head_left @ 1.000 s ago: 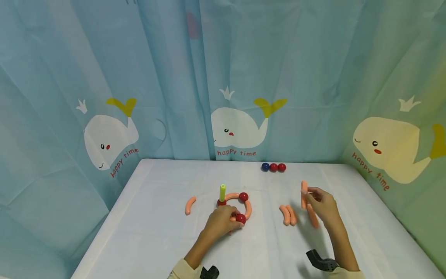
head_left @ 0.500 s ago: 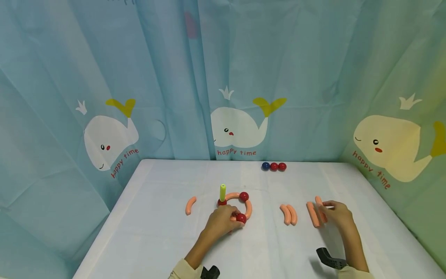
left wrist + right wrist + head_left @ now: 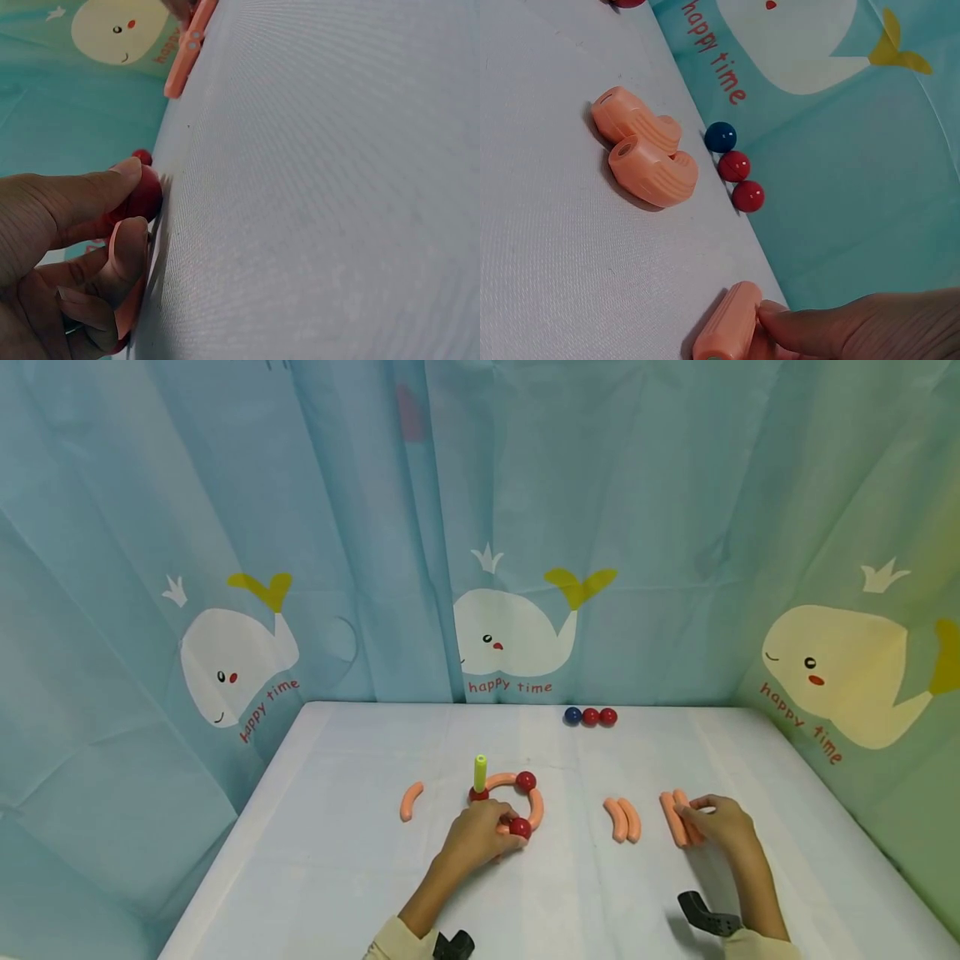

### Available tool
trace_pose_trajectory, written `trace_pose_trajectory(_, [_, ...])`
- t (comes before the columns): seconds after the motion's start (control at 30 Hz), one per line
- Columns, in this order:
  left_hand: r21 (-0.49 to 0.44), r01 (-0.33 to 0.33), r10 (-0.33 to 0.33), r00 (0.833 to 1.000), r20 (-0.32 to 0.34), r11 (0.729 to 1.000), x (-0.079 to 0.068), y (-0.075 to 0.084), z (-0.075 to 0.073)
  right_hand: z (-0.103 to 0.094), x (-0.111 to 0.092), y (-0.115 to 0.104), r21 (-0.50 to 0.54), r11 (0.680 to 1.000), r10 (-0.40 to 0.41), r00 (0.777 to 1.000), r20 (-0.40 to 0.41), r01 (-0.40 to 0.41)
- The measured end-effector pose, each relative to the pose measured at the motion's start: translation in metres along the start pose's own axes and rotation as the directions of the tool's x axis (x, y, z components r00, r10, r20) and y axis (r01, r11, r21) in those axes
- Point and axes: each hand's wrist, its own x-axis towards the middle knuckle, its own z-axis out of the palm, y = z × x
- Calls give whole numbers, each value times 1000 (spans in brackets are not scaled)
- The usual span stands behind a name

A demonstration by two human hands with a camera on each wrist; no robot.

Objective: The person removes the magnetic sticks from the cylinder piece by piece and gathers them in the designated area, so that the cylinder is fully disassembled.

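Note:
My left hand (image 3: 476, 837) grips a red ball (image 3: 520, 828), thumb on it in the left wrist view, at the near side of a ring of curved orange pieces (image 3: 536, 808) and red balls (image 3: 526, 781). A yellow-green stick (image 3: 480, 773) stands upright on the ring's left ball (image 3: 477, 794). Part of the ring is hidden behind this hand. Towards the right, my right hand (image 3: 726, 822) pinches a straight orange rod (image 3: 681, 797) down on the table. Close along its left side lies another straight orange rod (image 3: 672, 818).
Two curved orange pieces (image 3: 622, 820) lie side by side between the hands. A single curved piece (image 3: 410, 802) is left of the ring. Along the white table's (image 3: 315, 877) back edge sit a blue ball (image 3: 573, 717) and two red balls (image 3: 599, 717), before a whale-print curtain (image 3: 660, 527).
My right hand has carried the straight orange rod rightward and down to the table, beside the other rod. The left hand has kept its hold on the red ball.

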Motion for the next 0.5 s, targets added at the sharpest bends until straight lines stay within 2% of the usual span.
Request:
trace_pose_trajectory(0.37, [-35,24,-23,999,23,999,2,-1,1,0,-3,-2,-6,1000,-3,1000,-7,3])
trace_pose_trajectory(0.5, [-23,16,-16,1000,14,1000,0,-1,1,-1,-3,-3,-9,1000,-2,1000,-8,2])
